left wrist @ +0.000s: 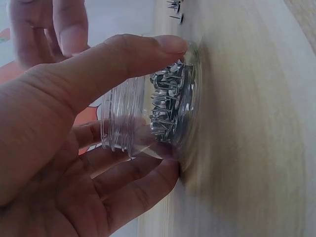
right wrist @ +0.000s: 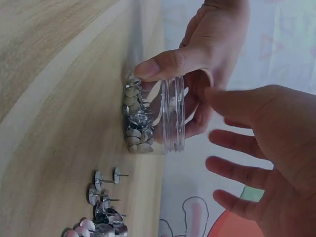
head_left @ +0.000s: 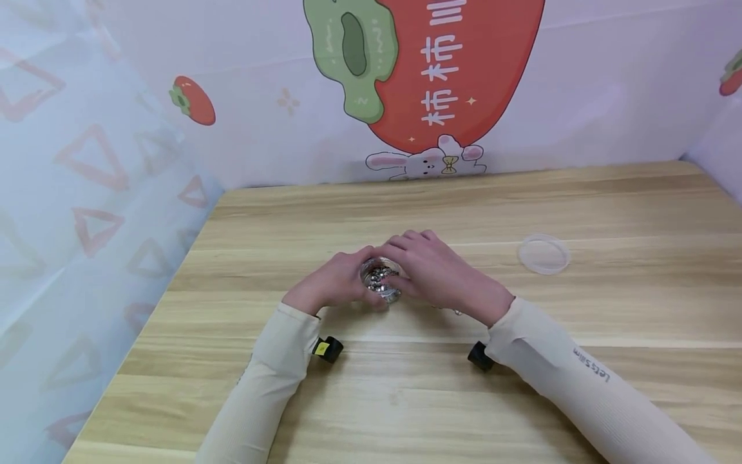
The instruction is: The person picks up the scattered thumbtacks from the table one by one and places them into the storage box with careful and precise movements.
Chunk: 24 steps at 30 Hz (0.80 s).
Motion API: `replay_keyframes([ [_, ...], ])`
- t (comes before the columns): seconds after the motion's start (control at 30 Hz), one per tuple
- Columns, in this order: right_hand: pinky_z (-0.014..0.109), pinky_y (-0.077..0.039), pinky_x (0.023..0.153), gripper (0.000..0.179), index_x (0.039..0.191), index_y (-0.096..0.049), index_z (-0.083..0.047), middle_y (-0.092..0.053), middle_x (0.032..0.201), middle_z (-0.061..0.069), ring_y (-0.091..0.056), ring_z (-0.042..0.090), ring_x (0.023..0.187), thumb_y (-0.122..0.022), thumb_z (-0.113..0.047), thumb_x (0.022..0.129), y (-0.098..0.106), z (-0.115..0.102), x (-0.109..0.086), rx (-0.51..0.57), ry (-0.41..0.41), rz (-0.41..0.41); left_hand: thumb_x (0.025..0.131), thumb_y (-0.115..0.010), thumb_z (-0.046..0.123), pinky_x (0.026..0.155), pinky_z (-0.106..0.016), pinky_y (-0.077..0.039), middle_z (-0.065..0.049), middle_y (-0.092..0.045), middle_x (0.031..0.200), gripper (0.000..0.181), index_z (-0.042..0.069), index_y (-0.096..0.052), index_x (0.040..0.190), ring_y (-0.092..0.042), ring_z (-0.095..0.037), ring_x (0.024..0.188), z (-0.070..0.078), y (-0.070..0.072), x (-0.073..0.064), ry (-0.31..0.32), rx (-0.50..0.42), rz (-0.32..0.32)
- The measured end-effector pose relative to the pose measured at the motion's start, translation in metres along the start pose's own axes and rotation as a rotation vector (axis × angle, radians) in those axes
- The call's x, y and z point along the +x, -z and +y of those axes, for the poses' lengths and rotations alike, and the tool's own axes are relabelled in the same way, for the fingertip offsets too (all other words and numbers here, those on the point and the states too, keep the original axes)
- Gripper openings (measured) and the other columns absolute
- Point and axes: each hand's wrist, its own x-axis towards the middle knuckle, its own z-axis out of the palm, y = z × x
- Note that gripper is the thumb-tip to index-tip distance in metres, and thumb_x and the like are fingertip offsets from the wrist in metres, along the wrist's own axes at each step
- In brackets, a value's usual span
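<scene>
A small clear plastic jar [head_left: 380,278] stands on the wooden table [head_left: 406,399] and holds several silver thumbtacks [left wrist: 168,103]. My left hand [head_left: 339,280] grips the jar [left wrist: 123,118] from the side, thumb on one wall and fingers curled round the other. In the right wrist view my right hand [right wrist: 232,118] hovers just over the jar's [right wrist: 170,116] open mouth, fingers spread and straight, holding nothing. From the head view the right hand [head_left: 440,270] covers part of the jar. A few loose thumbtacks [right wrist: 103,197] lie on the table near it.
A round clear lid [head_left: 543,254] lies on the table to the right, apart from the hands. Printed panels [head_left: 406,96] wall the table at the back and on both sides. Bare wood stretches in front of the arms.
</scene>
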Motion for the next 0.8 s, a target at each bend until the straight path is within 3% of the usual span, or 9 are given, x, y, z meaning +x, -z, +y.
replay_keyframes([
  [0.1,0.051,-0.036,0.109,0.072,0.144,-0.047,-0.018,-0.055,0.141,0.004,-0.048,0.025,0.132,-0.075,-0.04,0.083,0.001,0.003,-0.002,0.0,0.004,0.015,0.067,-0.086,0.039,0.088,-0.037,-0.048,-0.004,-0.064,0.118,0.082,0.026,-0.045,0.137,-0.057,-0.02,0.098,0.001,-0.001,0.002,0.006,0.009,-0.001],
  [0.2,0.052,-0.033,0.112,0.081,0.149,-0.04,-0.018,-0.048,0.148,0.004,-0.044,0.026,0.136,-0.076,-0.044,0.081,0.003,0.004,-0.004,-0.007,0.023,0.023,0.066,-0.086,0.039,0.092,-0.04,-0.048,-0.007,-0.064,0.119,0.083,0.025,-0.044,0.136,-0.059,-0.023,0.102,0.001,-0.002,0.003,0.01,0.012,-0.002],
  [0.4,0.052,-0.032,0.114,0.079,0.147,-0.043,-0.017,-0.049,0.147,0.006,-0.044,0.027,0.137,-0.076,-0.044,0.081,0.006,0.009,-0.021,-0.021,0.003,0.006,0.065,-0.087,0.039,0.093,-0.039,-0.048,-0.003,-0.064,0.124,0.079,0.025,-0.048,0.133,-0.059,-0.021,0.108,0.0,-0.002,0.003,0.015,-0.002,0.002],
  [0.6,0.054,-0.033,0.112,0.074,0.144,-0.047,-0.014,-0.053,0.144,0.007,-0.048,0.028,0.134,-0.074,-0.044,0.082,0.018,0.033,-0.056,-0.002,-0.057,0.0,0.065,-0.088,0.037,0.092,-0.04,-0.048,-0.006,-0.064,0.122,0.075,0.023,-0.05,0.128,-0.058,-0.024,0.107,0.001,-0.001,0.003,0.034,-0.018,0.0],
  [0.8,0.054,-0.04,0.101,0.055,0.131,-0.06,-0.011,-0.067,0.125,0.008,-0.059,0.03,0.119,-0.078,-0.029,0.081,0.034,0.057,-0.083,0.002,-0.106,0.034,0.065,-0.088,0.036,0.092,-0.04,-0.048,-0.007,-0.063,0.12,0.073,0.022,-0.051,0.126,-0.057,-0.024,0.107,0.002,-0.001,0.002,0.039,-0.027,0.0],
])
